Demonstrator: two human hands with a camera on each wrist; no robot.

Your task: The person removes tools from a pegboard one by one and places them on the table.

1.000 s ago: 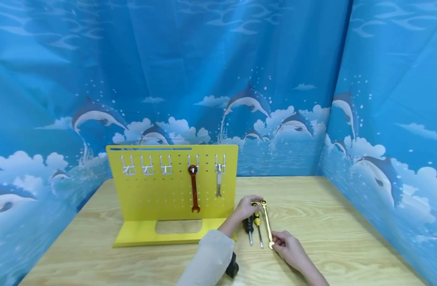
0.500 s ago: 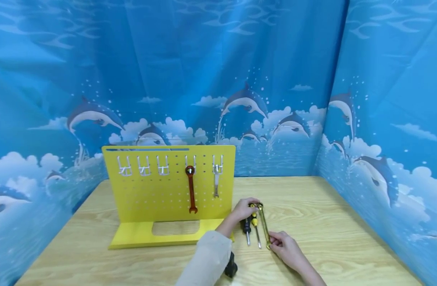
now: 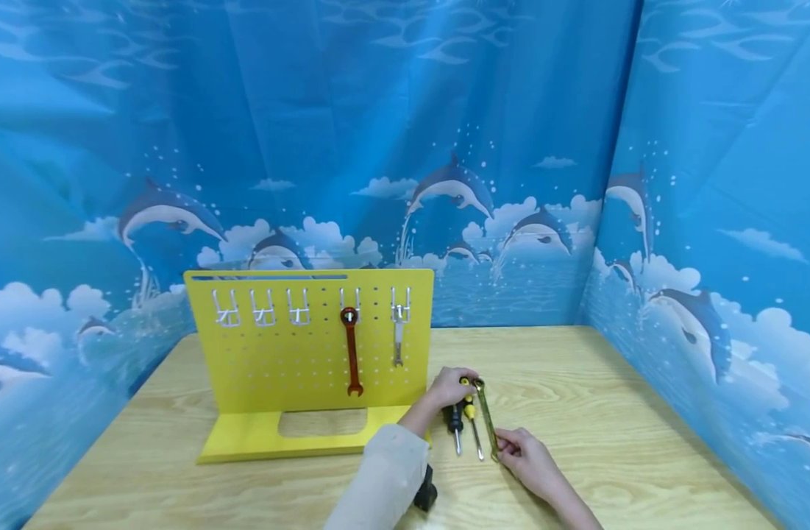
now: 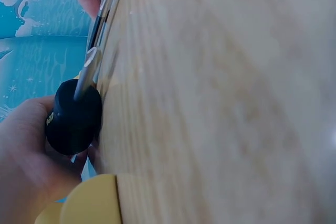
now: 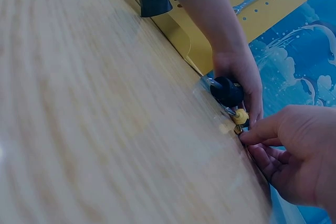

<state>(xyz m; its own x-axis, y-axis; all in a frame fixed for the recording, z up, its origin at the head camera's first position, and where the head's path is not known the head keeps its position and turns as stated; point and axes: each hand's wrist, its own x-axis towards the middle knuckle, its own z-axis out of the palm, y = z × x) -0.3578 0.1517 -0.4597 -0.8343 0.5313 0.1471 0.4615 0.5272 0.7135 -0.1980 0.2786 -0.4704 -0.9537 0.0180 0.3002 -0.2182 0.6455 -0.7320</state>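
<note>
Head view: right hand (image 3: 525,456) pinches gold wrench (image 3: 487,416), left hand (image 3: 448,387) beside it, grip unclear

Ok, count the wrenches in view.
3. The red wrench and silver wrench hang on the yellow pegboard; the gold wrench is at the table's right, its near end pinched by the right hand. The left hand could hide another.

A yellow pegboard (image 3: 305,375) stood upright on the pale, wood-grained desk (image 3: 610,434). On its right half hung a red wrench (image 3: 352,353) and a smaller silver wrench (image 3: 398,346), apart; three pale metal hooks (image 3: 263,318) lined its upper left. Behind, a blue curtain (image 3: 352,110) bore printed dolphins (image 3: 454,181), white clouds (image 3: 324,241) and water (image 3: 510,305).
</note>
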